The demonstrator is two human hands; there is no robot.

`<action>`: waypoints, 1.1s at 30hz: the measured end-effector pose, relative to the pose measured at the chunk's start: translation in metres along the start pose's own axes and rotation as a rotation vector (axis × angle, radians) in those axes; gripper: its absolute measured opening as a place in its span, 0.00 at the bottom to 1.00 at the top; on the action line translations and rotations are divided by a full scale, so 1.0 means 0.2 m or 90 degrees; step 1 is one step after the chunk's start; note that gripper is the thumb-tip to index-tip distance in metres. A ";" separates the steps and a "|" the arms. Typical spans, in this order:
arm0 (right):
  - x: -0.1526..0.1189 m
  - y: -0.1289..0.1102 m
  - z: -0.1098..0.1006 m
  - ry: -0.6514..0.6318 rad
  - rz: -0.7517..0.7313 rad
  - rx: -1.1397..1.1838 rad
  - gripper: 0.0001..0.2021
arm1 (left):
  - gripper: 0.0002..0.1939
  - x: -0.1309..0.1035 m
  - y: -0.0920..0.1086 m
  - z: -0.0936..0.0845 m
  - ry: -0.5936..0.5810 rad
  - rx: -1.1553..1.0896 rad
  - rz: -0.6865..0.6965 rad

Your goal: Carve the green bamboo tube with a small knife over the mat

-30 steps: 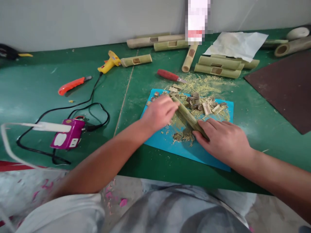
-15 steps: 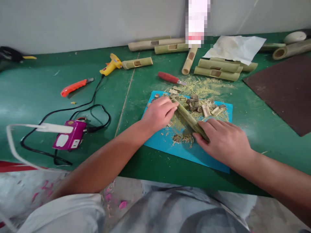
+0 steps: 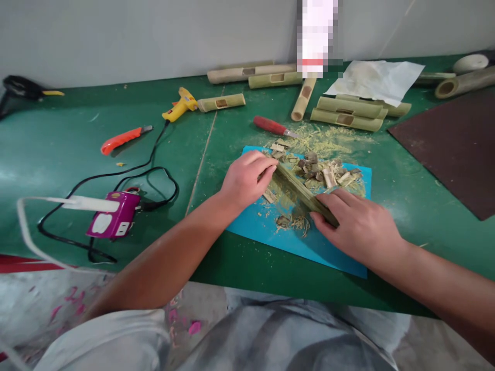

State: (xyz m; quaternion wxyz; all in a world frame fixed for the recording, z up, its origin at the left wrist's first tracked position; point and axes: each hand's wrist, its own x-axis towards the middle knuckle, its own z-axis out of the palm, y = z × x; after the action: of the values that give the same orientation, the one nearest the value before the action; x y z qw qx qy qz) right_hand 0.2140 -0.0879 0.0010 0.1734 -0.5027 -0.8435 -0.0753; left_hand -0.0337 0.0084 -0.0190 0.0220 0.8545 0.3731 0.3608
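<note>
A green bamboo tube (image 3: 299,188) lies slantwise between my hands, over a blue sheet (image 3: 263,232). My right hand (image 3: 359,224) is wrapped round its near end and covers it. At the far end, my left hand (image 3: 247,178) is closed, thumb and fingertips together against the tube's tip. Whether anything small sits inside those left fingers is hidden. Bamboo chips (image 3: 313,167) and stringy shavings (image 3: 294,224) are scattered on the sheet around the tube.
Behind the sheet lie a red-handled knife (image 3: 270,125) and several notched bamboo tubes (image 3: 346,120). To the left are an orange cutter (image 3: 121,140), a yellow glue gun (image 3: 180,105) and a purple power adapter (image 3: 114,216) with cords. A dark board (image 3: 452,149) lies right.
My left hand has shifted slightly left at the tube's far end. The right hand keeps its hold. The whole view has moved a little.
</note>
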 end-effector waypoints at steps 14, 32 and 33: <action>0.00 -0.01 0.02 0.015 -0.048 -0.017 0.11 | 0.12 0.00 0.04 0.04 -0.047 -0.022 0.080; 0.01 -0.01 0.02 0.042 -0.075 -0.032 0.12 | 0.12 0.00 0.08 0.06 -0.125 -0.038 0.092; 0.01 -0.01 0.02 0.043 -0.071 -0.031 0.12 | 0.12 0.00 0.07 0.06 -0.089 -0.025 0.072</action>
State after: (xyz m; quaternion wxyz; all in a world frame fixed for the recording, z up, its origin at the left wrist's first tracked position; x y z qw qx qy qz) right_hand 0.2109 -0.0858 -0.0018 0.1848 -0.4561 -0.8619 -0.1222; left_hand -0.0167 0.0006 -0.0228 0.0443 0.8968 0.3146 0.3080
